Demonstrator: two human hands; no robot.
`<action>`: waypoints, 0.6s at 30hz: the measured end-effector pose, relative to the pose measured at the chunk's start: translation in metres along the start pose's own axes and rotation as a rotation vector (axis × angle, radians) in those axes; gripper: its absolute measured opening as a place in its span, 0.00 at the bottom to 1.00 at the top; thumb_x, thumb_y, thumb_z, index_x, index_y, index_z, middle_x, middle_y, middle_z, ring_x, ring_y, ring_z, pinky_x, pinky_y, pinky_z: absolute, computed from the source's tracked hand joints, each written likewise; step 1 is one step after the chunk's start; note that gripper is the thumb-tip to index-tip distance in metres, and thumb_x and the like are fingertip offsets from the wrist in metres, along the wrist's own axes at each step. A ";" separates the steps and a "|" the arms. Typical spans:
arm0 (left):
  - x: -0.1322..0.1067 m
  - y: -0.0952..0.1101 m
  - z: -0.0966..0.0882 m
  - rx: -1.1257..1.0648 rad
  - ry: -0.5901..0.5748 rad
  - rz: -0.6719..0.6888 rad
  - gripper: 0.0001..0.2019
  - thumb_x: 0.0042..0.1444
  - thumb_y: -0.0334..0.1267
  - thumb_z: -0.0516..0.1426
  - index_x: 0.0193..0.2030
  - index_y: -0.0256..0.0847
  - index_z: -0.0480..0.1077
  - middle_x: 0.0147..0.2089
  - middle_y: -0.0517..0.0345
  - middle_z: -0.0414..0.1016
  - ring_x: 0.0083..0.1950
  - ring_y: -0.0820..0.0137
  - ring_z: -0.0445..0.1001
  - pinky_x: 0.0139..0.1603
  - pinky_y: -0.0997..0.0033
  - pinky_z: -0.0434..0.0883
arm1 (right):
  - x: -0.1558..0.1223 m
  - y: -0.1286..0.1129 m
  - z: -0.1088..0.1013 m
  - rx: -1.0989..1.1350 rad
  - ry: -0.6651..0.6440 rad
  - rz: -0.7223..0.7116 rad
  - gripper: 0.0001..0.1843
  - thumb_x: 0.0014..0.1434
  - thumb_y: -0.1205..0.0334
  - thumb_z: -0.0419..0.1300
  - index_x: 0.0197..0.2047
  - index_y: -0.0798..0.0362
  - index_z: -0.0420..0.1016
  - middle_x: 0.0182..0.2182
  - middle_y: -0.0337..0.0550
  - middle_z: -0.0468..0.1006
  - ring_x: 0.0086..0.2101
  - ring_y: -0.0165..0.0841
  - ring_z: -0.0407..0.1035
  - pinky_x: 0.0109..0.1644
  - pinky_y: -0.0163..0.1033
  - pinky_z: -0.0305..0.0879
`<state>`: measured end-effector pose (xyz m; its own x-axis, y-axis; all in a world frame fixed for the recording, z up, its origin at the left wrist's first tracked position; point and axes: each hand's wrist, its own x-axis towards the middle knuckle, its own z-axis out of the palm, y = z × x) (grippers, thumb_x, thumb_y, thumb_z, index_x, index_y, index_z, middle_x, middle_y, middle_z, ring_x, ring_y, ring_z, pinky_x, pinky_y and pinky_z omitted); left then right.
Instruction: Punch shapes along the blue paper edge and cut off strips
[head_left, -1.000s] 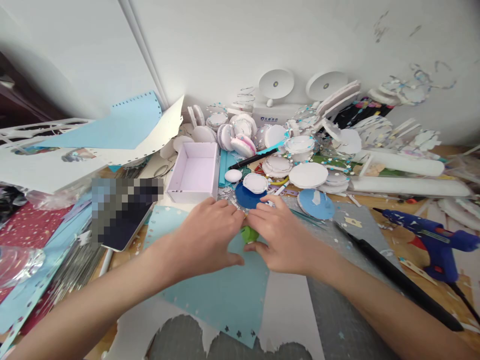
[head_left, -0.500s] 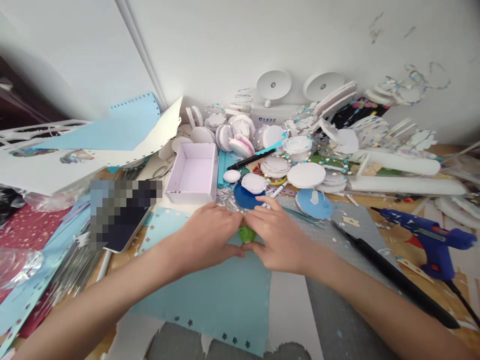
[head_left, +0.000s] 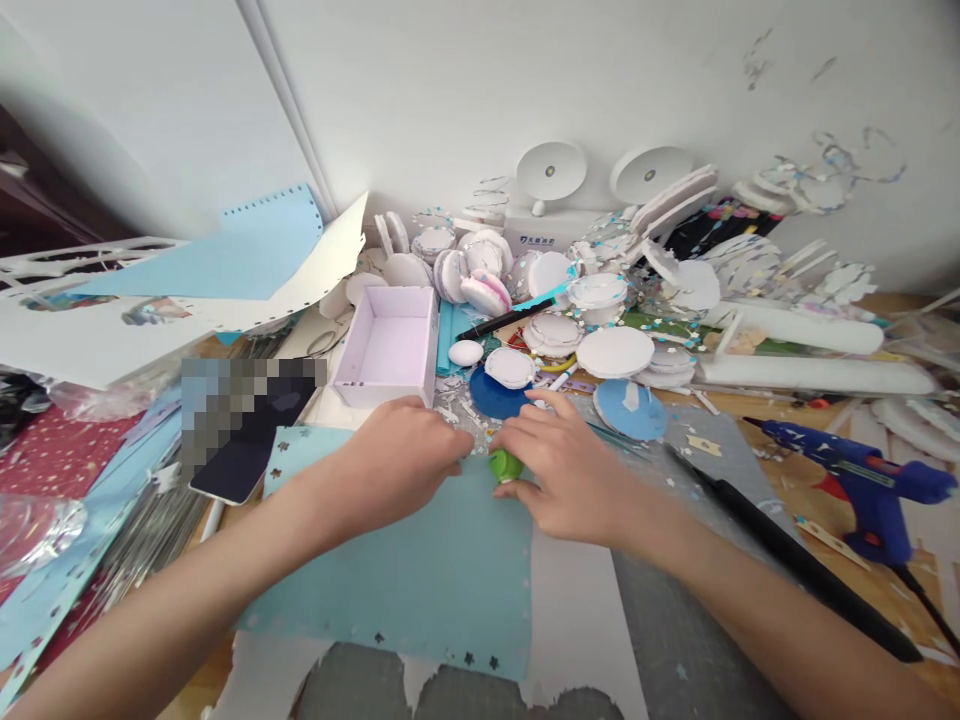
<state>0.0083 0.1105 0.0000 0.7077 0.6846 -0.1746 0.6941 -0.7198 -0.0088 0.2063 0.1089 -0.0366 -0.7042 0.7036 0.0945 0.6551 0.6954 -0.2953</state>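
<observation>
My right hand (head_left: 566, 465) grips a small green craft punch (head_left: 506, 466) between thumb and fingers, at the far right part of a light blue sheet of paper (head_left: 390, 585). Small flower-shaped holes run along the sheet's near and left edges. My left hand (head_left: 409, 462) is closed at the sheet's far edge, fingers curled and pinching the paper; the fingertips are partly hidden. A small gap separates the two hands. Under the blue sheet lies white paper (head_left: 574, 620) with a torn-looking near edge, on a grey cutting mat (head_left: 667, 610).
Beyond my hands stand a white open box (head_left: 435, 350) and several white foam discs (head_left: 615, 352). A phone (head_left: 251, 440) lies to the left, beside thin wires (head_left: 135, 540). To the right are a black-handled knife (head_left: 787, 545) and a blue glue gun (head_left: 862, 470).
My left hand has moved left, away from my right hand. The blue sheet has shifted left and turned slightly. The green punch stays in my right hand, a little further right.
</observation>
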 end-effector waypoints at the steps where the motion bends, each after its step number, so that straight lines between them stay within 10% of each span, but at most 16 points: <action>1: 0.001 0.002 -0.001 -0.023 0.016 -0.002 0.04 0.56 0.34 0.58 0.30 0.40 0.69 0.28 0.58 0.74 0.34 0.63 0.74 0.36 0.66 0.65 | 0.000 -0.001 0.001 -0.002 0.012 -0.002 0.07 0.51 0.63 0.64 0.30 0.56 0.71 0.29 0.43 0.76 0.36 0.38 0.67 0.59 0.50 0.47; 6: 0.013 0.016 0.002 -0.098 0.082 -0.023 0.18 0.48 0.49 0.64 0.33 0.35 0.69 0.36 0.51 0.75 0.41 0.58 0.73 0.42 0.61 0.66 | 0.001 -0.005 0.004 -0.018 0.058 -0.008 0.03 0.49 0.66 0.61 0.28 0.56 0.70 0.26 0.44 0.75 0.33 0.38 0.66 0.58 0.49 0.48; 18: 0.008 0.007 0.012 -0.041 0.038 0.008 0.06 0.58 0.36 0.58 0.30 0.38 0.69 0.29 0.56 0.75 0.33 0.63 0.74 0.36 0.65 0.65 | -0.001 0.000 0.002 -0.008 -0.002 0.004 0.07 0.52 0.62 0.64 0.32 0.56 0.72 0.30 0.44 0.76 0.37 0.39 0.68 0.61 0.50 0.46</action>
<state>0.0175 0.1095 -0.0134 0.7174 0.6830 -0.1374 0.6925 -0.7206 0.0334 0.2063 0.1083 -0.0388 -0.7020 0.7063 0.0917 0.6602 0.6936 -0.2882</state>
